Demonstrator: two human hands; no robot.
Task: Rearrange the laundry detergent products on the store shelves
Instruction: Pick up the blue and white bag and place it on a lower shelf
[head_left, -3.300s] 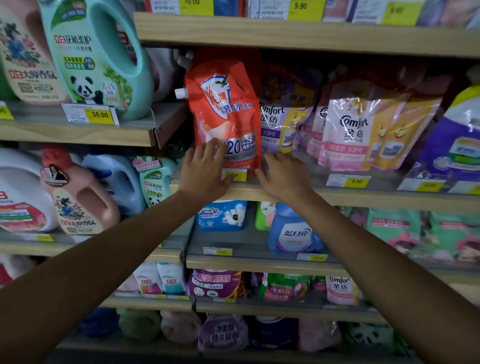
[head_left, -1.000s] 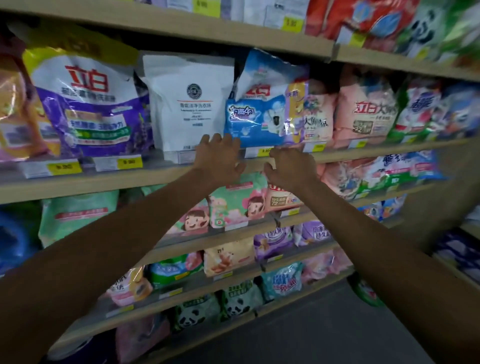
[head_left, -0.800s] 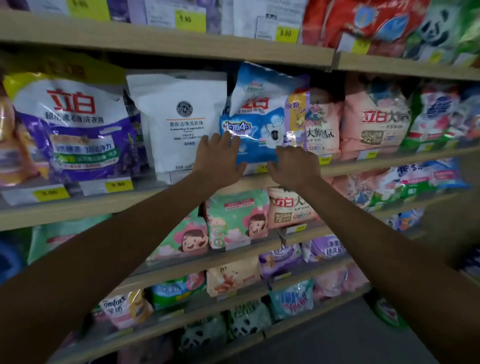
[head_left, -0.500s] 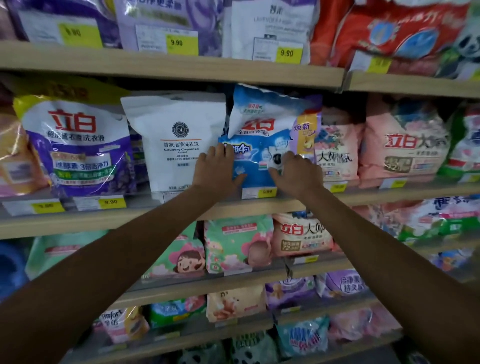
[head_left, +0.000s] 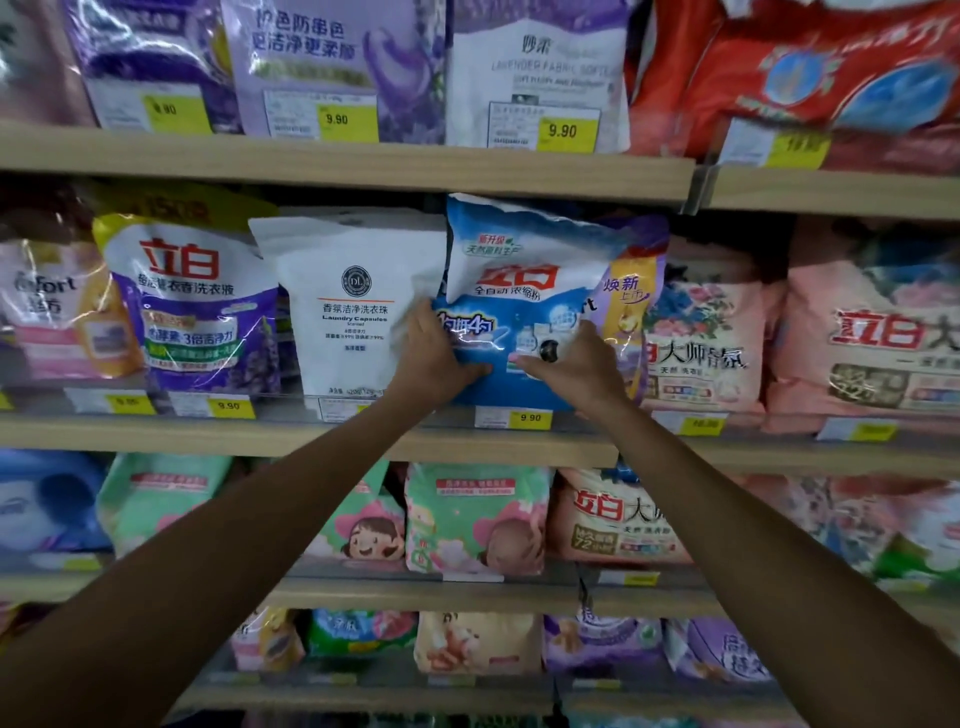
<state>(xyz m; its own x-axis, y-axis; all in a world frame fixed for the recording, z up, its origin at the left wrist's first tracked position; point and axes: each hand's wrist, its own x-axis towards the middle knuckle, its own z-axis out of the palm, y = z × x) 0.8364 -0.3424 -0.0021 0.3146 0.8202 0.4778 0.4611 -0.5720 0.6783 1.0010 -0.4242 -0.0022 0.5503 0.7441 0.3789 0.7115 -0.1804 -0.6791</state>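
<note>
Fingers first: the left hand (head_left: 434, 358) is wrapping around the left edge of the blue bag (head_left: 519, 296), with the thumb lying across the front and the other fingers tucking in between it and the white pouch (head_left: 358, 301) just beside it. The right hand (head_left: 576, 364) is clamping the lower right part of the same bag, thumb on the front and fingers curling round the side. So both hands are grasping it, nothing loose. The bag is standing on the middle shelf (head_left: 260, 436), near the front lip, right above a yellow price tag (head_left: 530, 418), and its top is looking crumpled.

What I'm worrying about: both grips are sitting low, so the floppy top is probably going to fold over if the bag is getting pulled out. The purple bag (head_left: 636, 291) is pressing against its right side, partly behind it, and it could be getting dragged forward and off the lip. Same for the pouch on the left, since fingers are wedging in next to it. The pink bag (head_left: 701, 343) further right is looking safe, I guess.
</note>
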